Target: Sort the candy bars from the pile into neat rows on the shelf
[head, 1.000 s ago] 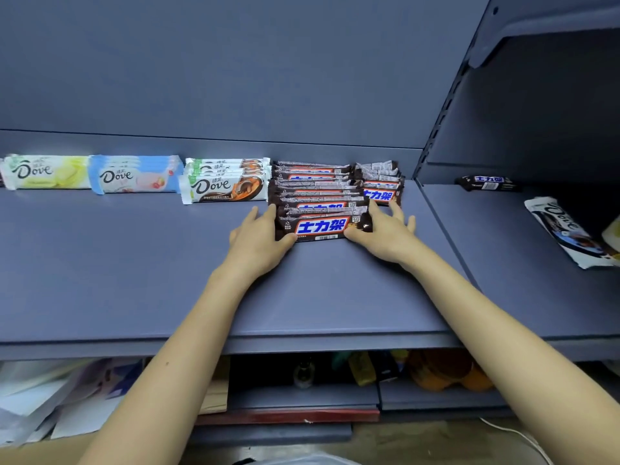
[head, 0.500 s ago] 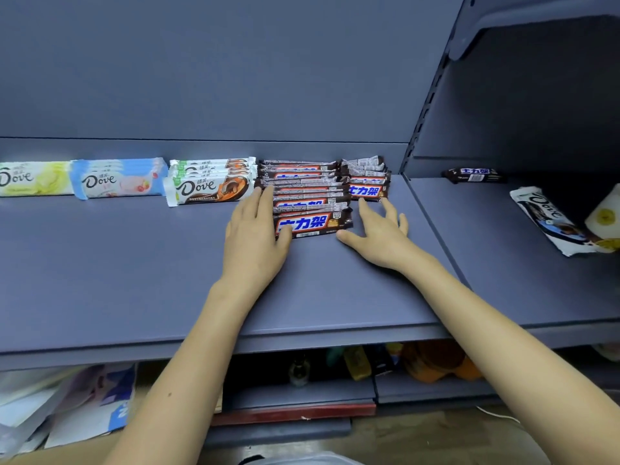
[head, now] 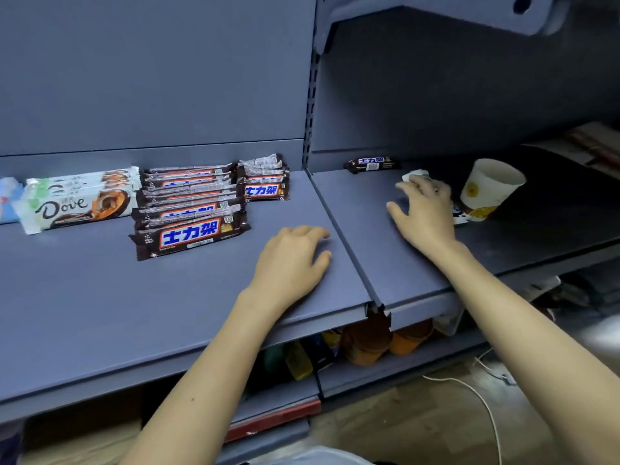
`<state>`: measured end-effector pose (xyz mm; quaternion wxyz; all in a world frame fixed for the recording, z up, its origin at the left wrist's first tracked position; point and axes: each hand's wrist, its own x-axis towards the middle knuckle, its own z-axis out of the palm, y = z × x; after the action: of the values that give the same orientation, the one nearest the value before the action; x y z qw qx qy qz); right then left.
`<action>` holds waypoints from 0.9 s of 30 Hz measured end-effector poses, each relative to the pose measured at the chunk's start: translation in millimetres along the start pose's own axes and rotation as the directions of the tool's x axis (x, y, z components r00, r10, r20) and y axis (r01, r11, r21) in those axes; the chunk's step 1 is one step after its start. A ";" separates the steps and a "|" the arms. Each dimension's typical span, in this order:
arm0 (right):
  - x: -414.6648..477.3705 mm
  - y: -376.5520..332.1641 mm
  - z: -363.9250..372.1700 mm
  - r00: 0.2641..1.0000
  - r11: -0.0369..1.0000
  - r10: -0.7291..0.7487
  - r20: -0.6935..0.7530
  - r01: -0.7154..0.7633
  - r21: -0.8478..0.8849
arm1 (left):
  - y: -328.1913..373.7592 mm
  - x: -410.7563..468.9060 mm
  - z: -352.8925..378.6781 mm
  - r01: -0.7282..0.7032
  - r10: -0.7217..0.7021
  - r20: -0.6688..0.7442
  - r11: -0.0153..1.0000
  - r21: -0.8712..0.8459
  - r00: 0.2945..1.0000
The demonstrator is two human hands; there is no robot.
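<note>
Fingers [head: 313, 233] of the left hand [head: 289, 263] lie loosely curled, palm down, on the bare left shelf [head: 100, 313], holding nothing; the hand sits just left of the seam between the two shelf boards; the right hand [head: 425, 214], at two o'clock from the left, is on the right board [head: 379, 263] with its fingers [head: 419, 182] spread and its thumb held apart; they lie on top of a white Dove bar [head: 415, 173], touching it without curling round it; most of that bar is hidden under the palm, with one end showing at twelve o'clock of the hand and the other at three o'clock; a paper cup [head: 491, 187] lies tilted just beside the hand at two o'clock, its mouth facing up and left; a lone brown bar [head: 372, 163] lies flat near the back wall at eleven o'clock from the right hand, apart from it; on the left shelf, at ten o'clock from the left hand, a brown row [head: 191, 209] of overlapping bars runs from the back wall forward, the front bar slightly askew; a shorter brown stack [head: 265, 184] sits just beside it at two o'clock; a Dove row [head: 80, 199] stands touching the brown row at nine o'clock; orange tubs [head: 365, 344] show on a lower shelf at six o'clock.
</note>
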<state>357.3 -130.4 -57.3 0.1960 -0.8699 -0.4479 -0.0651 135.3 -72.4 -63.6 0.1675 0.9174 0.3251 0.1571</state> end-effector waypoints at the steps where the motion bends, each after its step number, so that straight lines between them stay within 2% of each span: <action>1: 5.6 12.9 -1.0 0.999 0.999 0.039 0.004 -0.039 -0.020 | 3.8 2.6 3.1 -0.003 0.003 0.000 1.000 -0.003 1.000; 5: 20.9 45.0 3.4 0.989 0.991 0.134 0.070 -0.132 -0.038 | 11.3 8.9 18.1 -0.003 -0.002 -0.054 0.996 -0.093 0.999; 9: 25.8 45.7 -2.9 0.991 0.993 0.119 0.068 -0.117 -0.032 | 10.2 10.1 30.0 0.032 -0.057 -0.168 0.988 -0.150 0.984; 12: 30.5 44.6 -6.6 0.988 0.991 0.136 0.076 -0.137 0.011 | 7.8 10.4 29.8 0.040 -0.069 -0.146 0.981 -0.191 0.987; 15: 31.4 38.9 -9.2 0.989 0.995 0.090 0.115 -0.095 0.039 | 7.2 9.4 28.1 0.052 -0.078 -0.128 0.979 -0.198 0.989; 18: 27.3 28.6 -9.4 0.986 0.989 0.051 0.160 -0.072 0.127 | 9.0 7.6 26.2 0.062 -0.091 -0.136 0.977 -0.204 0.987; 23: 23.0 16.1 -12.6 0.961 0.925 0.051 0.271 -0.147 0.349 | 11.6 5.8 23.8 0.086 -0.125 -0.159 0.968 -0.235 0.979; 27: 23.1 16.8 -14.7 0.945 0.884 0.036 0.324 -0.182 0.431 | 12.4 5.2 23.1 0.095 -0.142 -0.178 0.963 -0.251 0.974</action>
<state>385.5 -127.6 -42.0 0.3258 -0.8230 -0.4253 0.1889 155.1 -82.9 -78.3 0.2539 0.8494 0.3729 0.2739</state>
